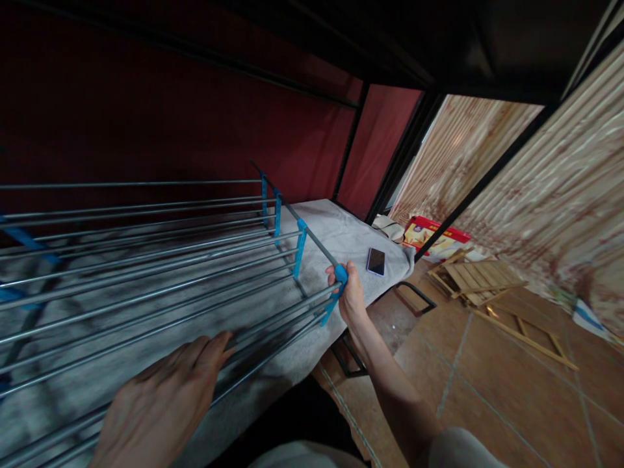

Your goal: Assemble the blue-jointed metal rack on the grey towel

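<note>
The right hand (353, 296) is holding the blue corner (340, 275), likely needing steadiness; the left hand (163, 390) is covering near bars (287, 314), its grip hidden.

Room above grey cloth (324, 218), right of rack (301, 244); phone (376, 261) (lying flat) there, slanting black bar (480, 188) beyond.

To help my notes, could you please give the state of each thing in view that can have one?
Left hand, over near rods
Right hand, gripping blue joint
Metal rack, spread out
Phone, face up, screen dark
Grey cloth, spread, slightly creased
Wooden slatted piece, lying on floor
Red box, closure unclear
</note>
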A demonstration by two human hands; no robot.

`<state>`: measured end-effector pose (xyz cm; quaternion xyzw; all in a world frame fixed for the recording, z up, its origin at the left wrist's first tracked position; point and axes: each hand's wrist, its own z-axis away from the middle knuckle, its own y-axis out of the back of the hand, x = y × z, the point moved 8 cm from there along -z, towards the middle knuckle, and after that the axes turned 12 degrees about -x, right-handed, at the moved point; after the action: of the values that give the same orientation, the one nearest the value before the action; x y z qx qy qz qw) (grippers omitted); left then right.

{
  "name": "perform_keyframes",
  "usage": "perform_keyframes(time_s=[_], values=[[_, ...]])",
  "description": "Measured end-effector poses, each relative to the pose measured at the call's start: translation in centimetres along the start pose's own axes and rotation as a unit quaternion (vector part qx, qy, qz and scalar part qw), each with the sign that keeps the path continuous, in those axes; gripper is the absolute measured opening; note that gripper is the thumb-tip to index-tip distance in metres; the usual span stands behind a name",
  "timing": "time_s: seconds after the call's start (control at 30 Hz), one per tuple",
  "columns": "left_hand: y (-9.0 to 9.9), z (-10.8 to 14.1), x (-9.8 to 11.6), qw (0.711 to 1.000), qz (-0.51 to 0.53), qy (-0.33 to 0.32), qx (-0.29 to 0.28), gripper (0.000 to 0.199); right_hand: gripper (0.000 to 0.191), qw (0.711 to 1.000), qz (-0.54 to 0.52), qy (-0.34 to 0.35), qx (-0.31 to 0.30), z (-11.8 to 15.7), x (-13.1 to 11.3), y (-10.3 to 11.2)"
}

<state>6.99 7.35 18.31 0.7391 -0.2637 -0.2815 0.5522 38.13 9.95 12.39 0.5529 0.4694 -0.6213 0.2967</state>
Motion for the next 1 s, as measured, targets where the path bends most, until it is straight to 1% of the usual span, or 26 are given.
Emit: perform_keyframes(time_s=[0.2,0.37,0.53,0.63,0.73,0.83,0.93,1.0], values=[[-0.6,0.0,-0.4,1.0,0.012,0.01,-0.016,0.037,0.056,1.0,-0.014,0.002,0.009,0.1,0.0,0.1],[-1.1,0.2,-0.3,1.0,0.001,0.009,-0.012,0.035,0.057,1.0,-0.004,0.014,-0.008,0.1,-0.5,-0.4],[-1.7,0.6,-0.5,1.0,-0.006,-0.004,-0.001,0.041,0.058,1.0,-0.004,0.014,-0.008,0.1,-0.5,-0.4],[-2.1,0.6,-0.6,0.999,-0.003,-0.001,-0.036,0.041,0.058,1.0,-0.011,0.016,-0.008,0.1,-0.5,-0.4],[-2.0,0.4,-0.8,0.997,0.01,0.024,-0.072,0.043,0.058,1.0,-0.021,0.008,-0.007,0.1,-0.2,-0.2],[-1.6,0.1,-1.0,0.996,0.025,0.039,-0.08,0.042,0.057,0.999,-0.031,0.005,-0.002,0.1,0.0,-0.1],[-1.8,0.1,-1.0,0.995,0.045,0.031,-0.087,0.041,0.057,1.0,-0.03,0.01,-0.001,0.1,-0.1,-0.1],[-1.9,0.3,-1.1,0.995,0.045,0.025,-0.081,0.04,0.057,1.0,-0.025,0.012,-0.005,0.2,-0.2,-0.3]])
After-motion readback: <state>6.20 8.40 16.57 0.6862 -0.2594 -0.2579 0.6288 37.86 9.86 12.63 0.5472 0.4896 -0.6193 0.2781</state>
